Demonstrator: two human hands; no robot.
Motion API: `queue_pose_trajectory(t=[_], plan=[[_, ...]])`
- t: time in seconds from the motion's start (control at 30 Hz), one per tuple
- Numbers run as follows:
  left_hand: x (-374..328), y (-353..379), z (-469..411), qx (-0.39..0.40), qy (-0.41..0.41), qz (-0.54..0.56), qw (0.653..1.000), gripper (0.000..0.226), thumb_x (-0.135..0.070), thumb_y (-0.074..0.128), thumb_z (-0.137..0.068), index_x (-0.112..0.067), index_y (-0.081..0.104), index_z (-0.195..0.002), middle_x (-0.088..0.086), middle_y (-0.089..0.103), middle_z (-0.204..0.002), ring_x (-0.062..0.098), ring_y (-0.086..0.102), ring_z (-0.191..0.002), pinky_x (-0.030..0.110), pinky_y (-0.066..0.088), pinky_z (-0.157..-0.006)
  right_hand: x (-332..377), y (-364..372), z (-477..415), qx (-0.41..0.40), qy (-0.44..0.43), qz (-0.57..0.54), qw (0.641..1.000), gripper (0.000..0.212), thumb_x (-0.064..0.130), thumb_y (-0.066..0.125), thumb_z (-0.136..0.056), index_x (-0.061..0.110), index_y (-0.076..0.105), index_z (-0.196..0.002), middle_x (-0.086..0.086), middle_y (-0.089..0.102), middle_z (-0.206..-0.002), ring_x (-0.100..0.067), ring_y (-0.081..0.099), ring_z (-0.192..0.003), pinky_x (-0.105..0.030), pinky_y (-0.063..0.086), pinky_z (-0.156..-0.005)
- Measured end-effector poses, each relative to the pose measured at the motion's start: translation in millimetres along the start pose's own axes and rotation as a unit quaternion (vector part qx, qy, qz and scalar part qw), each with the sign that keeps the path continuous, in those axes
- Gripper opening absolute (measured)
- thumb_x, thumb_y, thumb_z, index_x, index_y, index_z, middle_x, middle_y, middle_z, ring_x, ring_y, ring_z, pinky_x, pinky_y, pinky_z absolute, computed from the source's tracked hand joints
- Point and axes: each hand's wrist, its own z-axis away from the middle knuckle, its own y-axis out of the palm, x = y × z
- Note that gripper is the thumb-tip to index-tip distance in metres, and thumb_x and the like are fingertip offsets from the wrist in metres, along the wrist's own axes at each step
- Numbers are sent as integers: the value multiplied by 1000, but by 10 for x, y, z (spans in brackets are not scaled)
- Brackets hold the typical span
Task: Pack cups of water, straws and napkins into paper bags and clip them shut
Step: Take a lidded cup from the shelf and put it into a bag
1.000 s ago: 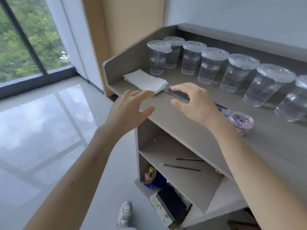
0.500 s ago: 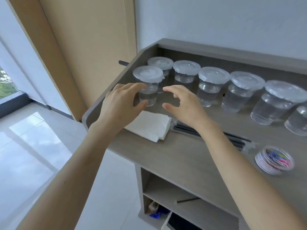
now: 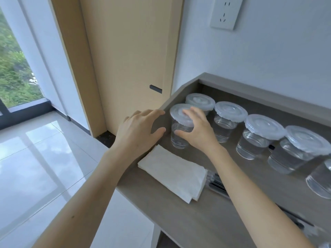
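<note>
Hands moved forward: right hand [image 3: 195, 130] now grips the clear lidded plastic water cup [image 3: 179, 140] on the grey bench [image 3: 197, 221], left hand [image 3: 139, 130] relaxed, empty, just beside it; likely thin-walled, squashy, so hold below rim.

Clear cups [image 3: 223, 126] under frosted whitish lids [image 3: 231, 110] are glinting at right centre, white napkins [image 3: 173, 173] are lying against the grey wood-grain counter [image 3: 197, 221] (black straws [image 3: 216, 185] beside them), and a beige door [image 3: 129, 59] is filling the upper middle.
</note>
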Motion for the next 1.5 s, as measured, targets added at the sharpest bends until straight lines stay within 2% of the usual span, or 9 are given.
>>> queue_pose_trajectory(t=[0.07, 0.23, 0.33, 0.43, 0.53, 0.63, 0.97, 1.23, 1.5], plan=[[44, 7, -22, 0, -3, 6, 1000, 44, -40, 51, -91, -30, 44, -133, -10, 53, -131, 18, 48, -115, 31, 36, -81, 1, 65, -40, -51, -15, -17, 998, 52, 29, 72, -79, 19, 52, -125, 2, 35, -141, -17, 38, -125, -20, 29, -88], [104, 15, -2, 0, -9, 22, 1000, 41, -40, 51, -91, -32, 46, -131, -12, 55, -126, 16, 50, -111, 27, 36, -74, 29, 122, 34, -128, -25, -29, 991, 43, 26, 72, -79, 18, 60, -119, 0, 45, -135, -12, 44, -120, -20, 34, -83], [104, -6, 31, -4, 2, 37, 999, 41, -39, 52, -91, -33, 46, -131, -13, 55, -126, 15, 49, -110, 25, 33, -72, 99, -27, 123, -154, -31, -42, 987, 44, 27, 72, -78, 19, 61, -119, 2, 46, -135, 1, 40, -114, -7, 29, -81], [49, -12, 78, -8, 21, 62, 998, 41, -38, 54, -90, -34, 48, -130, -14, 56, -123, 15, 50, -107, 25, 33, -70, 175, -248, 284, -168, -25, -37, 985, 45, 27, 75, -76, 19, 62, -119, 4, 47, -134, 4, 38, -113, 3, 24, -86], [-50, 44, 127, -6, 56, 107, 993, 40, -37, 59, -87, -31, 53, -126, -13, 60, -119, 17, 54, -103, 28, 42, -71, 187, -430, 583, -183, 21, -33, 982, 46, 29, 76, -74, 23, 62, -118, 9, 48, -133, 0, 42, -119, -5, 29, -92], [-224, 136, 202, 6, 102, 134, 986, 38, -37, 61, -86, -28, 57, -122, -11, 63, -113, 21, 57, -100, 34, 49, -72, 176, -597, 979, -215, 48, -16, 975, 45, 26, 78, -72, 20, 64, -115, 13, 47, -127, 2, 43, -117, 2, 24, -92], [-1314, 167, 959, 62, 228, 192, 952, 37, -35, 63, -85, -26, 59, -120, -8, 64, -112, 24, 57, -103, 36, 46, -78, 261, -1245, 2635, -300, 120, 26, 946, 46, 26, 79, -69, 19, 66, -113, 14, 49, -125, 2, 45, -116, -2, 29, -94], [-2355, 31, 2316, 132, 287, 205, 926, 37, -40, 58, -85, -35, 54, -122, -16, 60, -115, 17, 56, -107, 35, 46, -81, 468, -1754, 4552, -359, 180, 68, 914, 47, 33, 73, -68, 19, 66, -112, 15, 49, -122, 5, 44, -113, 0, 29, -91], [-3465, 183, 3623, 229, 404, 230, 855, 39, -37, 58, -87, -32, 52, -125, -12, 62, -116, 19, 59, -103, 34, 48, -78, 369, -1819, 6426, -425, 294, 104, 850, 48, 34, 72, -68, 14, 67, -112, 9, 52, -124, -1, 45, -116, -3, 33, -92]])
